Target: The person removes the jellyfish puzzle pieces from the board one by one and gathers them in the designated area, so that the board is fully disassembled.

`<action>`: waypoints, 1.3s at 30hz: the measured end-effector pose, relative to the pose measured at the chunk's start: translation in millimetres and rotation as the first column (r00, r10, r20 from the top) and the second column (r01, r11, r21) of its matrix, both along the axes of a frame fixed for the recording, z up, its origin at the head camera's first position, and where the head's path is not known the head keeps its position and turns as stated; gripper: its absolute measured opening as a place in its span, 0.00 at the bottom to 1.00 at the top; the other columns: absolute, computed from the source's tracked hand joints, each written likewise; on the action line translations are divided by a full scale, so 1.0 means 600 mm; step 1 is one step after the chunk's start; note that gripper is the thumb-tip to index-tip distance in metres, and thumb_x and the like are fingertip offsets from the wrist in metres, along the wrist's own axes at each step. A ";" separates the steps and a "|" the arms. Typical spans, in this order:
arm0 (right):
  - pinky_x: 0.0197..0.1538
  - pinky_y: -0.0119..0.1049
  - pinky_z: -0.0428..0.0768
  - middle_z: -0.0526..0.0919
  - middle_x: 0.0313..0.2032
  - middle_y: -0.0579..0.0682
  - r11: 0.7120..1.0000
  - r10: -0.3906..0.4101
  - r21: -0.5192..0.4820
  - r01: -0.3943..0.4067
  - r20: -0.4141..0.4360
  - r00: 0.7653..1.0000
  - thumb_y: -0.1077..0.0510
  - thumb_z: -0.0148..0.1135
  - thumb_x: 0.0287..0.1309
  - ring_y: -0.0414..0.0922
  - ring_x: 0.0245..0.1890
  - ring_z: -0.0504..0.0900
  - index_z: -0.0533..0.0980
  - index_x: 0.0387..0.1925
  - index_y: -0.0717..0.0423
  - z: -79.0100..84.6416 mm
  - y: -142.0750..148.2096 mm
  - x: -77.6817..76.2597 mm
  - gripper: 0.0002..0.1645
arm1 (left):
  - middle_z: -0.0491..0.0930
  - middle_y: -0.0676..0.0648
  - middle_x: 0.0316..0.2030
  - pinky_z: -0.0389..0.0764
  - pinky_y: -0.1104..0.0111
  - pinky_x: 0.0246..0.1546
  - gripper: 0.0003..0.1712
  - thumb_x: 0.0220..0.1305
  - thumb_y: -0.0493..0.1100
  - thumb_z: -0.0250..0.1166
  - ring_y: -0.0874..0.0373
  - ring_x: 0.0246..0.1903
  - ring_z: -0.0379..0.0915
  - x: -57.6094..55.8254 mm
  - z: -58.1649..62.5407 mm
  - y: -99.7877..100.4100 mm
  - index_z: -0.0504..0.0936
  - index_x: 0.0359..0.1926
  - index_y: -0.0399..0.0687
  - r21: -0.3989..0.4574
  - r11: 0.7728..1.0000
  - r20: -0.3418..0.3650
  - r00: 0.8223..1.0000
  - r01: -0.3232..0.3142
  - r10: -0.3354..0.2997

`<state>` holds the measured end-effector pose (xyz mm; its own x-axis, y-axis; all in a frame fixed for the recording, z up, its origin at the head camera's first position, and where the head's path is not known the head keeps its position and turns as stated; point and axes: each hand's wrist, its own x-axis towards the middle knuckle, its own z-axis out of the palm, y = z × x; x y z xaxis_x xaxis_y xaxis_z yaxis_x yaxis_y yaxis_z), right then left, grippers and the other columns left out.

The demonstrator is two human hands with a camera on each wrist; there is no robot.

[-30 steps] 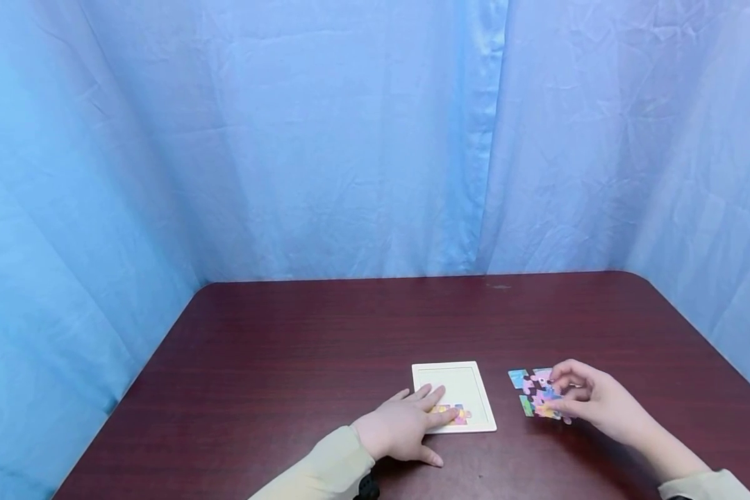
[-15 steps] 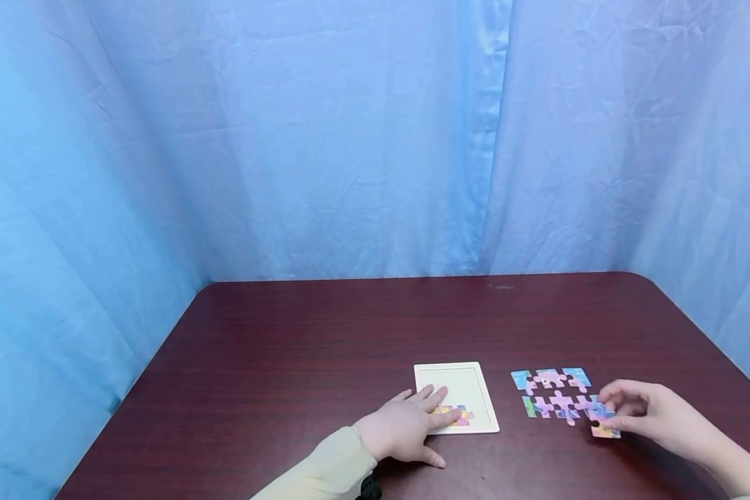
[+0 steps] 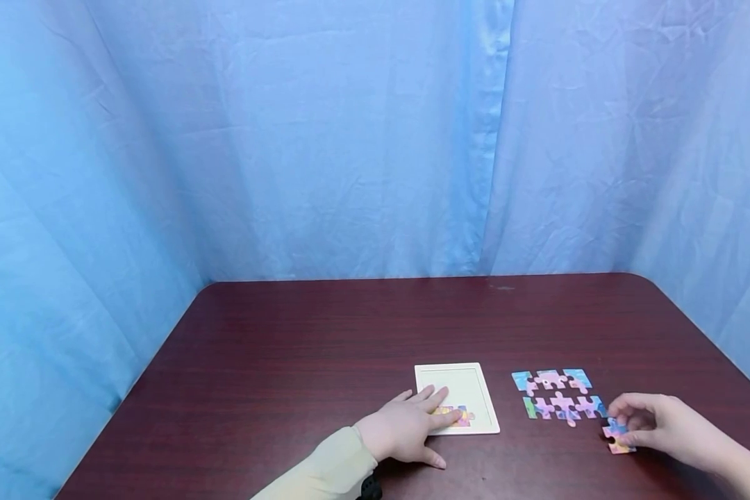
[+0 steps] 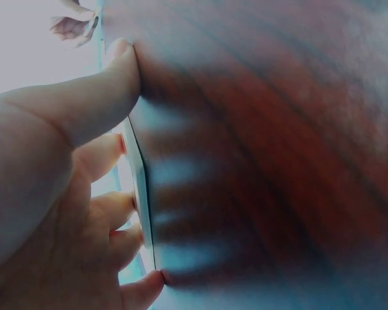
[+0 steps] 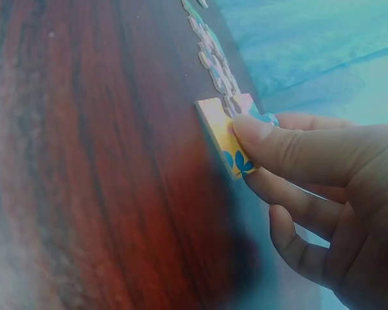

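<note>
My left hand (image 3: 406, 425) lies with fingers spread across a cream puzzle tray (image 3: 487, 399), fingertips over joined puzzle pieces (image 3: 464, 419) along its near side. The left wrist view shows the thumb (image 4: 119, 71) off the tray's edge, by the table. Between thumb and fingers, my right hand (image 3: 669, 423) pinches a puzzle piece (image 5: 213, 123), yellow and pink with a blue leaf-like print. Just left of that hand, two rows of colourful puzzle pieces (image 3: 559, 403) lie on the table. The fingers hide part of the pinched piece.
The dark red wooden table (image 3: 300, 347) has rounded far corners. Blue curtains (image 3: 350, 139) hang behind it and at both sides. A black band (image 3: 369, 487) shows at the left wrist below a pale sleeve (image 3: 325, 465).
My right hand has moved right and nearer the body, from over the loose pieces, carrying one piece away from the rows. My left hand stays on the tray.
</note>
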<state>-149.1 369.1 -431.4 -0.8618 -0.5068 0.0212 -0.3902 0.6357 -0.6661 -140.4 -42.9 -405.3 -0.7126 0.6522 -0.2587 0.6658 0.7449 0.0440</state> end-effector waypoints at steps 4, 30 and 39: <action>0.26 0.28 0.72 0.76 0.29 0.32 1.000 -0.005 0.024 0.006 -0.034 0.999 0.64 0.69 0.47 0.29 0.26 0.73 0.77 0.35 0.56 -0.003 -0.003 0.001 0.12 | 0.53 0.54 0.72 0.59 0.62 0.66 0.42 0.54 0.68 0.61 0.59 0.71 0.49 0.000 -0.002 0.000 0.59 0.70 0.74 -0.001 1.000 -0.010 1.000 0.005 -0.005; 0.25 0.28 0.70 0.75 0.28 0.31 0.995 -0.023 0.098 0.029 -0.055 0.998 0.60 0.69 0.49 0.27 0.25 0.70 0.78 0.36 0.58 -0.009 -0.005 -0.002 0.11 | 0.52 0.54 0.73 0.59 0.61 0.67 0.42 0.54 0.68 0.61 0.59 0.71 0.48 0.001 -0.002 0.000 0.58 0.70 0.74 0.001 1.000 -0.003 1.000 0.000 0.000; 0.26 0.28 0.70 0.76 0.28 0.32 0.993 -0.022 0.113 0.027 -0.039 0.999 0.60 0.69 0.50 0.27 0.26 0.70 0.78 0.36 0.58 -0.003 -0.005 -0.002 0.11 | 0.52 0.53 0.73 0.58 0.60 0.67 0.42 0.55 0.67 0.61 0.58 0.72 0.47 -0.001 -0.004 -0.002 0.58 0.70 0.73 0.014 1.000 0.016 1.000 0.000 0.000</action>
<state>-150.1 366.0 -433.3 -0.8736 -0.4866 -0.0028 -0.3968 0.7157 -0.5748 -140.7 -43.9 -407.8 -0.7081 0.6562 -0.2607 0.6652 0.7438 0.0656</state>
